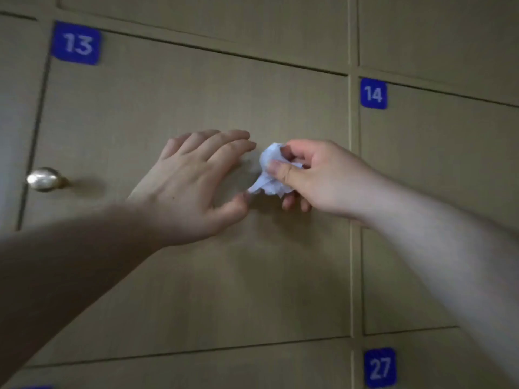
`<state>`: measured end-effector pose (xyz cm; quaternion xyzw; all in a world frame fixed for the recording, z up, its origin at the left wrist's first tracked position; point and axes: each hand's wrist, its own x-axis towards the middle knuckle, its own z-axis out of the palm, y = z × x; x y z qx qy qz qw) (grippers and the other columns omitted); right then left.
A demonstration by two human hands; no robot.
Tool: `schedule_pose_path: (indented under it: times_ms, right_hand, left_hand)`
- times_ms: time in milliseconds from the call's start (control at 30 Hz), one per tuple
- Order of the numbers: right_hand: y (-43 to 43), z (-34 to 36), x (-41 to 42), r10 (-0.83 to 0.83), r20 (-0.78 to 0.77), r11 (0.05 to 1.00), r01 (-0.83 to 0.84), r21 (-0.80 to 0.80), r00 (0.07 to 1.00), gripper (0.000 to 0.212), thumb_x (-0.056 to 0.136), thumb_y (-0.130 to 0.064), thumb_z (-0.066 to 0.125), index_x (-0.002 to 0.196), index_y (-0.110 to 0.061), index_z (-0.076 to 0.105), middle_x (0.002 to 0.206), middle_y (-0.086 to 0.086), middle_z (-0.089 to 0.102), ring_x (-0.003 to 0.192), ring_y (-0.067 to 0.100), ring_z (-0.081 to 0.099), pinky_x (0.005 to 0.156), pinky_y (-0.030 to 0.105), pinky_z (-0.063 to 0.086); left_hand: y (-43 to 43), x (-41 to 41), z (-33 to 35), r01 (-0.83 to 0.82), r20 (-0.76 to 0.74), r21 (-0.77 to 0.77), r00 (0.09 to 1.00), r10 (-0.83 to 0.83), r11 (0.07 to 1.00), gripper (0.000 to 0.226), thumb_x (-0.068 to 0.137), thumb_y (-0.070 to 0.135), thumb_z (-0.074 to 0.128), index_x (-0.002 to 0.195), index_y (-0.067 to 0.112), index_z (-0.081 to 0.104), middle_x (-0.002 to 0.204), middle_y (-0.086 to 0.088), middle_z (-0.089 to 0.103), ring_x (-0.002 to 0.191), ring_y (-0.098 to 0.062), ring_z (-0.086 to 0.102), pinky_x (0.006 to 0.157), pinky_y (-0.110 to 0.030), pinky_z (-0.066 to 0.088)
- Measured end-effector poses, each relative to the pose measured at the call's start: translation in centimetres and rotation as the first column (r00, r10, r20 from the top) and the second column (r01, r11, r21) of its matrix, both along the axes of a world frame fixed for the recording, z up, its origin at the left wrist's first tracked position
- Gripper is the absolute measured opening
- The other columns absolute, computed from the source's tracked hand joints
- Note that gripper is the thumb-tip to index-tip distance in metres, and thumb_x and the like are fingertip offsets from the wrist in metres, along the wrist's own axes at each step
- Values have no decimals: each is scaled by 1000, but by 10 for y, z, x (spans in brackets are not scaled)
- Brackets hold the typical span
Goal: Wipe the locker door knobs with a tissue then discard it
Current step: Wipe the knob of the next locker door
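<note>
Head view: hands (314, 175) pinch crumpled tissue (271, 171), its tail pointing down-left.

Blue tag "13" (76, 43) on the centre locker door's corner, "14" (373, 94) — right-hand door, "27" (380, 368) — door below it

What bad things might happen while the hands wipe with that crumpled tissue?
1. The tissue sits loosely bunched in the right hand, so a scrap may tear off or slip from the grip.
2. The round knob at the left edge of door 13 is far from the tissue and could get skipped.
3. The left hand lies flat on the door, perhaps leaving fresh smudges.
</note>
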<state>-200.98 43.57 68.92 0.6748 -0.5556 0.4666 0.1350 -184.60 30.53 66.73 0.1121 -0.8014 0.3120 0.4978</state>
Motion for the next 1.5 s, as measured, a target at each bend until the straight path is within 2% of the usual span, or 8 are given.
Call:
schedule_pose_path:
  times_ms: [100,200,367,533,700,833,1167,1500]
  right_hand:
    - [40,8,-48,-104,10,994,104,-43,995,12,97,-34,58,88,-28,64,61,-11,70,49,1,62,45,19,45]
    - [70,14,-100,-225,31,967,227,-118,974,15,93,-42,61,88,-30,68,70,-7,72,66,14,69,60,33,53]
    - [86,8,-168,-534,-57,824,505,-256,843,20,93,-39,60,83,-22,63,73,-6,55,67,15,50,55,28,34]
    - [82,-1,-203,-635,-153,748,554,-365,757,15,92,-34,60,81,-25,59,86,-3,52,81,20,52,66,33,36]
    - [66,-10,-200,-478,-216,872,431,-233,851,24,92,-39,60,73,-24,56,60,-7,50,57,6,47,52,19,32]
    - [62,-10,-192,-202,-110,979,200,-33,973,34,95,-48,51,87,-19,66,59,3,61,46,3,44,55,27,36]
    - [53,-1,-190,17,-129,989,2,147,991,22,95,-45,53,84,-35,68,58,-8,63,45,3,54,55,27,42]
    - [35,-16,-203,130,-26,990,-131,-57,991,20,95,-29,60,76,-22,58,55,-7,58,40,11,49,44,19,38]
  left_hand:
    - [18,-47,0,3,8,4,1000,-3,1000,73,81,60,39,143,22,47,153,5,43,135,-21,39,107,-38,27]
    - [39,-93,1,10,15,-3,1000,-10,1000,72,81,61,38,143,24,47,154,5,42,136,-21,38,108,-39,27]
    - [53,-149,7,-61,50,-29,997,62,998,73,83,65,35,146,29,44,157,8,36,144,-19,31,114,-41,20]
    - [48,-177,-1,-213,-8,-98,977,213,972,75,84,68,39,149,31,41,160,5,30,149,-22,23,118,-45,16]
    - [45,-180,-3,-264,-61,-134,964,258,955,78,84,70,40,151,31,39,162,3,27,149,-25,24,119,-46,17]
    - [45,-180,-6,-267,-75,-142,963,259,953,77,85,68,40,152,30,38,162,2,28,149,-25,24,120,-46,17]
    - [44,-182,-6,-261,-92,-149,964,249,954,78,85,68,38,153,30,37,163,2,26,150,-24,21,121,-45,14]
    - [43,-182,-6,-248,-103,-149,967,234,957,77,84,68,40,153,32,37,163,3,27,151,-23,21,121,-46,16]
